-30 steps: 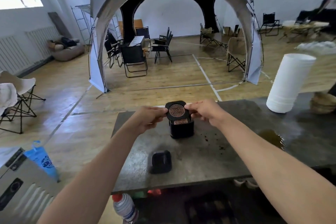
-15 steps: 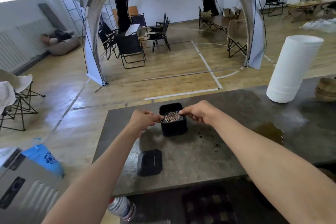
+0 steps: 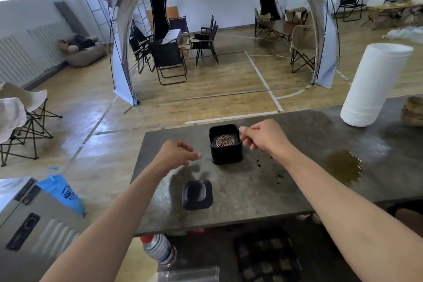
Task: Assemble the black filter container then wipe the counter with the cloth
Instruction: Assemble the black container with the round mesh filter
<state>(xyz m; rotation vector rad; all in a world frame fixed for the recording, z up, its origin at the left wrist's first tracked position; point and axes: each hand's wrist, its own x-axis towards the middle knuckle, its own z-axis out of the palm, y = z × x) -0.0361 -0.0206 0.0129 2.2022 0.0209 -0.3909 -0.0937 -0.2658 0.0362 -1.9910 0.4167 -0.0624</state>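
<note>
A black square filter container (image 3: pixel 226 152) stands upright on the grey counter (image 3: pixel 251 190), with a round perforated metal filter (image 3: pixel 225 140) seated inside it. Its black lid (image 3: pixel 197 194) lies flat on the counter nearer to me. My left hand (image 3: pixel 177 154) hovers left of the container, fingers loosely apart, holding nothing. Beside the container's right upper rim is my right hand (image 3: pixel 261 136), fingers curled and empty; I cannot tell whether it touches the rim. No cloth is visible.
A brown liquid puddle (image 3: pixel 343 166) and dark specks (image 3: pixel 275 175) lie on the counter at right. A tall white paper roll (image 3: pixel 375 84) and a woven object (image 3: pixel 413 111) stand at the far right. A bottle (image 3: pixel 158 248) sits below the counter's near edge.
The filter insert went down into the container. Both hands have let go of it: the left has drawn back to the left, the right has eased off to the rim's right side.
</note>
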